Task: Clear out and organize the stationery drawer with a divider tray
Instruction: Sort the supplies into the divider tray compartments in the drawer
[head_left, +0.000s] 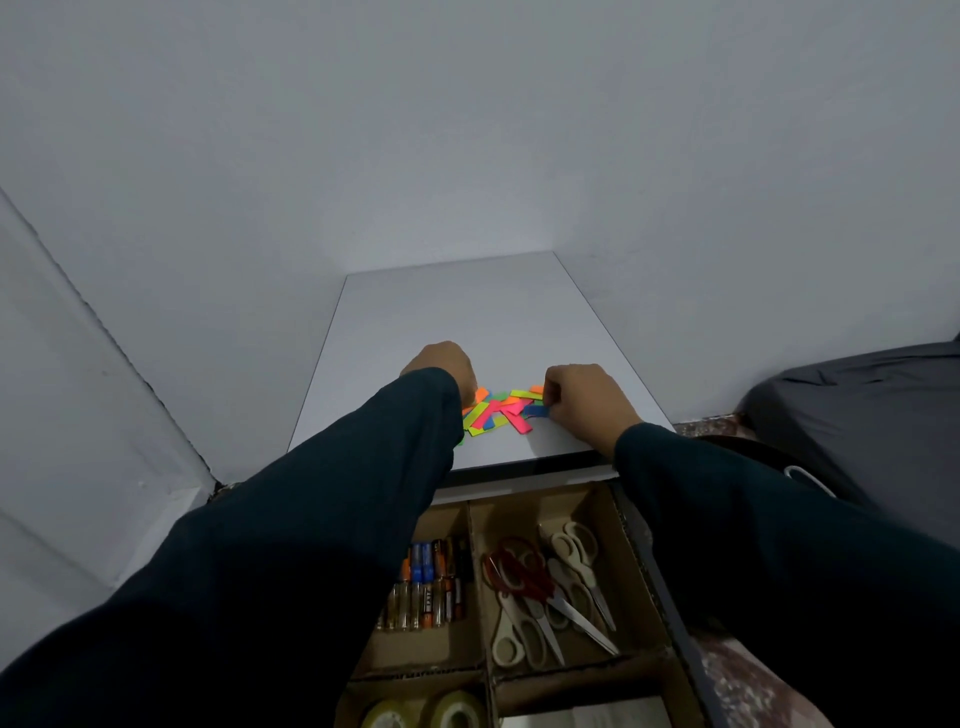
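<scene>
Between both hands lie the sticky flags (501, 410); the right hand (584, 402) pinches a blue one, the left hand (441, 364) is curled, its grip hidden. Next, I think: gather them for the tray (480, 670) below the wrists.

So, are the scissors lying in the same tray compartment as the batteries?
No: the scissors lie in the compartment to the right of a cardboard divider wall, and the batteries lie in the one to its left.
</scene>
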